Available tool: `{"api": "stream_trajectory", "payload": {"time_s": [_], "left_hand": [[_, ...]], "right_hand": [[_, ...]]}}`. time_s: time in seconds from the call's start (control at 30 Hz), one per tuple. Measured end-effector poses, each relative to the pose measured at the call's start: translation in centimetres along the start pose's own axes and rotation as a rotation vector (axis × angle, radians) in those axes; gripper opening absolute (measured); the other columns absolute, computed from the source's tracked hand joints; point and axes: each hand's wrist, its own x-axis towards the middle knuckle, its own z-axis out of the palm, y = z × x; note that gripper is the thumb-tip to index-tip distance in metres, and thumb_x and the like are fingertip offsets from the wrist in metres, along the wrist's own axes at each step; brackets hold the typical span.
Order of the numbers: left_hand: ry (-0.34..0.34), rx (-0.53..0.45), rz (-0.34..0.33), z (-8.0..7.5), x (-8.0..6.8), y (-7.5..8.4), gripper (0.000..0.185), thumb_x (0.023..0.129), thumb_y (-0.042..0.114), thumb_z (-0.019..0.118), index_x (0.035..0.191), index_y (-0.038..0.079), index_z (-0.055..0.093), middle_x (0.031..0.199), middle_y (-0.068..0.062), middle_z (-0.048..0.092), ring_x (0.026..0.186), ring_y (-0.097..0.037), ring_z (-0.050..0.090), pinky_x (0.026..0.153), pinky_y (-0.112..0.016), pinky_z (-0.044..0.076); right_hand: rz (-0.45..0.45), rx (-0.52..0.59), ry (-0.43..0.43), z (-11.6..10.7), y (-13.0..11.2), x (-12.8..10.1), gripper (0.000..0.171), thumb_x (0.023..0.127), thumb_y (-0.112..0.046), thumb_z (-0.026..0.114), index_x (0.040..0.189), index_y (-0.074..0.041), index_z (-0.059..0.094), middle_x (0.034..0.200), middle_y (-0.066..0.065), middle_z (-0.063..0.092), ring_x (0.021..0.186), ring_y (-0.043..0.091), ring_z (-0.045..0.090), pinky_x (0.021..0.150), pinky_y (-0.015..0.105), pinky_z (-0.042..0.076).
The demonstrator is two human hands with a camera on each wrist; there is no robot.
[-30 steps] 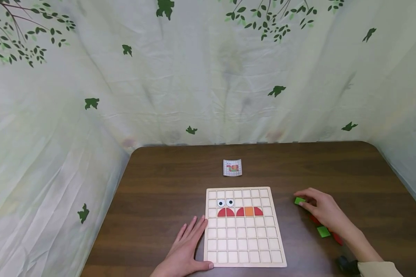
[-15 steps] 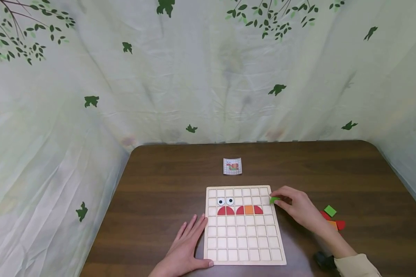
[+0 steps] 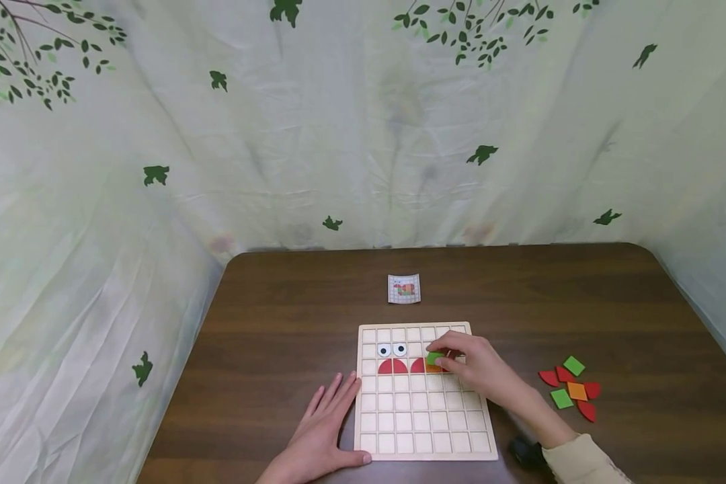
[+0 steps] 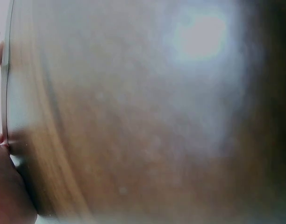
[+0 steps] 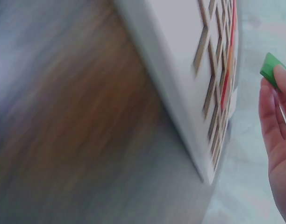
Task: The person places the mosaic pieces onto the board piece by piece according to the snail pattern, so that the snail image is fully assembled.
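Observation:
A wooden grid board (image 3: 421, 423) lies on the table. My left hand (image 3: 320, 433) rests along its left side with fingers straight, thumb at the near left corner. My right hand (image 3: 480, 366) pinches a green square tile (image 3: 435, 357) over the board's right half. In the right wrist view the green tile (image 5: 271, 69) sits between thumb and fingers. Two eye tiles (image 3: 392, 350) lie in the board's second row. Below them are red quarter-round tiles (image 3: 392, 367) and an orange square tile (image 3: 432, 369), partly hidden by the right hand and its tile.
Right of the board lies a loose group of tiles: green squares (image 3: 561, 398), an orange square (image 3: 577, 392) and several red quarter-rounds (image 3: 587, 411). A small printed picture card (image 3: 404, 289) lies behind the board. A leaf-print curtain (image 3: 363, 134) surrounds the table (image 3: 278, 336).
My right hand has carried the green tile leftward from the loose group to over the board, uncovering the other loose tiles. The left hand has stayed at the board's edge.

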Motion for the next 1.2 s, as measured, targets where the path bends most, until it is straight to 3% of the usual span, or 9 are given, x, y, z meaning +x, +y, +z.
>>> {"api": "stream_trajectory", "payload": {"time_s": [0.1, 0.33, 0.53, 0.9, 1.2], "left_hand": [[0.005, 0.001, 0.005, -0.1, -0.1, 0.1, 0.114, 0.071, 0.077, 0.066, 0.159, 0.022, 0.018, 0.164, 0.006, 0.012, 0.15, -0.022, 0.005, 0.111, -0.027, -0.012], [-0.018, -0.035, -0.018, -0.2, -0.1, 0.2, 0.113, 0.071, 0.076, 0.067, 0.159, 0.023, 0.018, 0.164, 0.005, 0.011, 0.15, -0.023, 0.004, 0.112, -0.042, -0.003], [-0.006, -0.043, -0.003, -0.3, -0.2, 0.3, 0.113, 0.072, 0.074, 0.069, 0.159, 0.022, 0.018, 0.164, 0.004, 0.013, 0.15, -0.023, 0.005, 0.111, -0.032, -0.009], [0.015, -0.025, 0.014, -0.2, -0.2, 0.2, 0.113, 0.072, 0.074, 0.068, 0.159, 0.02, 0.019, 0.164, 0.004, 0.014, 0.15, -0.023, 0.006, 0.11, -0.025, -0.013], [0.006, -0.032, 0.001, 0.0, 0.0, 0.0, 0.114, 0.072, 0.075, 0.068, 0.159, 0.022, 0.018, 0.164, 0.005, 0.012, 0.15, -0.022, 0.005, 0.111, -0.032, -0.008]], "right_hand": [[-0.013, 0.031, -0.045, 0.6, -0.6, 0.6, 0.025, 0.084, -0.003, 0.076, 0.107, -0.013, 0.074, 0.1, -0.012, 0.067, 0.086, 0.008, 0.06, 0.078, 0.028, 0.054], [-0.057, 0.053, -0.126, 2.1, -1.8, 1.7, 0.022, 0.086, -0.005, 0.075, 0.107, -0.013, 0.073, 0.098, -0.01, 0.066, 0.083, 0.006, 0.058, 0.076, 0.027, 0.052], [-0.057, 0.027, -0.179, 3.5, -2.3, 2.1, 0.019, 0.087, -0.006, 0.074, 0.106, -0.012, 0.074, 0.094, -0.011, 0.065, 0.08, 0.005, 0.057, 0.074, 0.026, 0.051], [0.032, -0.024, -0.189, 4.7, -2.6, 2.2, 0.01, 0.087, -0.01, 0.075, 0.093, -0.018, 0.073, 0.081, -0.014, 0.062, 0.072, 0.003, 0.055, 0.068, 0.024, 0.049], [-0.023, -0.053, -0.189, 5.1, -2.4, 2.3, 0.012, 0.083, -0.005, 0.077, 0.088, -0.015, 0.072, 0.079, -0.012, 0.06, 0.072, 0.003, 0.054, 0.067, 0.023, 0.049]]}}
